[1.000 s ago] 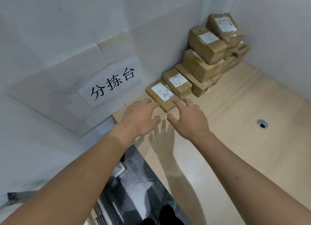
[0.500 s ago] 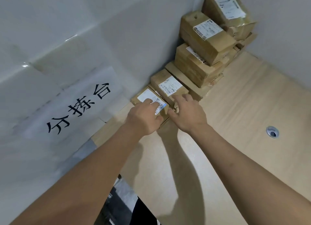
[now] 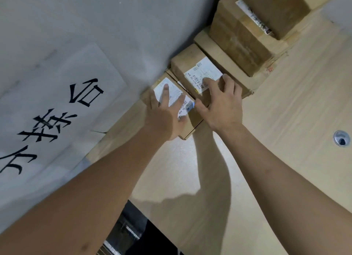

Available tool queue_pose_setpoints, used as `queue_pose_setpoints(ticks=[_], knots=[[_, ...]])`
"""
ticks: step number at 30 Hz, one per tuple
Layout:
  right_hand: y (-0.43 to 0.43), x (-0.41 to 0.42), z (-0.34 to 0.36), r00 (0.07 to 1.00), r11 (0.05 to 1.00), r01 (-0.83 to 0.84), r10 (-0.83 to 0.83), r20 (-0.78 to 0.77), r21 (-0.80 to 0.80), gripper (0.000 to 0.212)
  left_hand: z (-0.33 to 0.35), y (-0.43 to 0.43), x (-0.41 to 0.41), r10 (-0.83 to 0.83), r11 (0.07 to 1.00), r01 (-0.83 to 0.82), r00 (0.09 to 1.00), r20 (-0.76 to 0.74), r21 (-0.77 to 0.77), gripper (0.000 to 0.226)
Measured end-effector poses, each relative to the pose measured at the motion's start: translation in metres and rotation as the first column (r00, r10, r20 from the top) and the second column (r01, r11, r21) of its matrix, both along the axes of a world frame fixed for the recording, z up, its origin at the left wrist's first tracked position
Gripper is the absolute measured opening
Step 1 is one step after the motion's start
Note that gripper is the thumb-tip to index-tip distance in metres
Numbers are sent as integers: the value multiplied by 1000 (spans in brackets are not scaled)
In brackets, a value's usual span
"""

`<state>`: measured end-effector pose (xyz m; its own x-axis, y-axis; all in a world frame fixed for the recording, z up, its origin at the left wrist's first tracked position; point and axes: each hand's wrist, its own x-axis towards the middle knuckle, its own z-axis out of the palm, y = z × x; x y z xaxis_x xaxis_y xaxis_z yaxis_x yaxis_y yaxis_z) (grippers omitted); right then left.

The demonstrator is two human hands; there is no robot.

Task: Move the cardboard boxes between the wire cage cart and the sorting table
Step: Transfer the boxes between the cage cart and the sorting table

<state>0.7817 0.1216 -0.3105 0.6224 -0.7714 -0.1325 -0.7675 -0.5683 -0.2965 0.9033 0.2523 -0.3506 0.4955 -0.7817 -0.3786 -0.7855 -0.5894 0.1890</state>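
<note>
The paper sign [image 3: 62, 106] taped to the wall [image 3: 114, 26] marks this as the sorting spot, and every parcel sits to the right of it, pushed hard against that wall, which I take to be a way of keeping the rest of the surface [image 3: 285, 112] free for work.

Just right of the sign, the left hand [image 3: 165, 113] lies spread on the flat box [image 3: 193, 121], its fingers straight and apart across the white label and pressing down rather than curling round anything. My guess is that it pins this low box so it will not drag along.

A little farther right of the sign, touching the flat box, is the second box [image 3: 187, 61], which stands taller. The right hand [image 3: 222, 106] is clamped on it, with bent fingers on the label and the thumb against its near face. That looks like a grip for drawing it out of the row.

Farther right of the sign again, the stack [image 3: 240, 37] of bigger boxes rises against the wall, touching the second box. Pulling carelessly could shift it.

Farthest right of the sign, well apart from the parcels, a round hole [image 3: 342, 138] pierces the surface.

No cart shows plainly, so both boxes are on the sorting side for now.
</note>
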Motion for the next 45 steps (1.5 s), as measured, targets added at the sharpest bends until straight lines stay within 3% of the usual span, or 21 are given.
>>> queue_pose_setpoints(ticks=[4,12,16,19,23,26,29,32,34,37,41,45], knots=[[6,-4,6,998,993,2,-10,-65,-117,59,-7,20,9,-66,994,65,998,-8,-83,57],[7,16,2,996,996,62,-67,59,71,64,-1,40,31,-116,989,100,982,-149,-110,37],[18,6,8,995,997,69,-68,-71,15,93,-14,60,46,-260,965,250,944,-202,-76,50],[33,-8,6,986,999,42,-40,-159,12,104,-3,71,47,-229,973,202,914,-335,-116,51],[42,-16,6,982,998,61,-61,-178,-9,103,5,72,45,-276,956,217,889,-365,-196,47],[50,-26,9,982,998,63,-63,-175,-5,101,5,63,44,-237,952,130,884,-403,-277,54],[61,-39,9,987,997,71,-66,-144,35,98,-1,50,37,-187,933,43,906,-380,-356,55],[68,-48,9,990,992,100,-91,-108,80,100,-8,45,26,-133,896,13,962,-240,-444,60],[69,-51,8,989,989,124,-117,-87,80,100,-8,41,12,-56,916,5,992,-114,-401,81],[68,-54,6,984,985,168,-165,-73,42,98,-1,29,-9,119,975,-127,992,-51,-181,109],[64,-52,6,985,990,140,-138,-103,7,95,13,13,-29,328,945,-325,937,-121,48,113],[63,-43,2,988,989,121,-112,-105,83,96,16,19,-27,365,931,-355,915,-173,84,115]])
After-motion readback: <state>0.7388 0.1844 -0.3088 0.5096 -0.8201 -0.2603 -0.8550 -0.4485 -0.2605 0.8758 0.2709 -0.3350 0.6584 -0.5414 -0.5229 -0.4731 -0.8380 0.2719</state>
